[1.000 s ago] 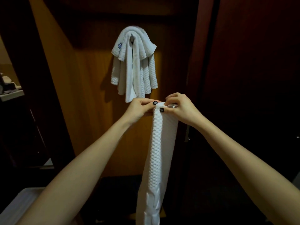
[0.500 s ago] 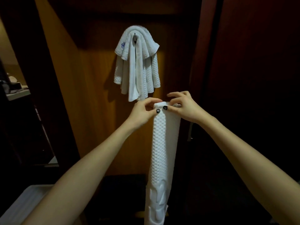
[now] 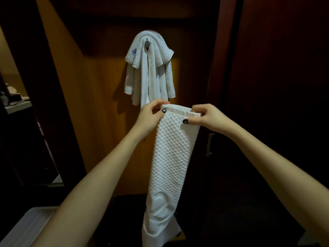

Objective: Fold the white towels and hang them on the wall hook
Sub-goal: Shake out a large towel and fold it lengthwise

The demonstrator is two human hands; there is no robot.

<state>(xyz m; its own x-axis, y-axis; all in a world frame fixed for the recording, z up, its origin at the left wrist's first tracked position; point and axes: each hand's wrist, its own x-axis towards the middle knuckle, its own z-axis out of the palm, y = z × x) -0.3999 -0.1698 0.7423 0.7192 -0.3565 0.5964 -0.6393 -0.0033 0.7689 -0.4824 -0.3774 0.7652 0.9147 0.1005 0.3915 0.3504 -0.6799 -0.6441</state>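
A long white waffle-weave towel hangs straight down in front of me, folded into a narrow strip. My left hand pinches its top left corner and my right hand pinches its top right corner, holding the top edge stretched flat. Above and behind, on the wooden wall, a wall hook carries several white towels draped over it, one with a blue mark. The held towel's top edge is just below the hanging towels' lower ends.
A dark wooden door with a metal handle stands at the right. A white box lid or bin sits at the lower left. A shelf with items shows at the far left. The floor below is dark.
My hands have moved apart along the towel's top edge, widening the strip from a narrow bunch to a flat band. The view has shifted slightly right and down.
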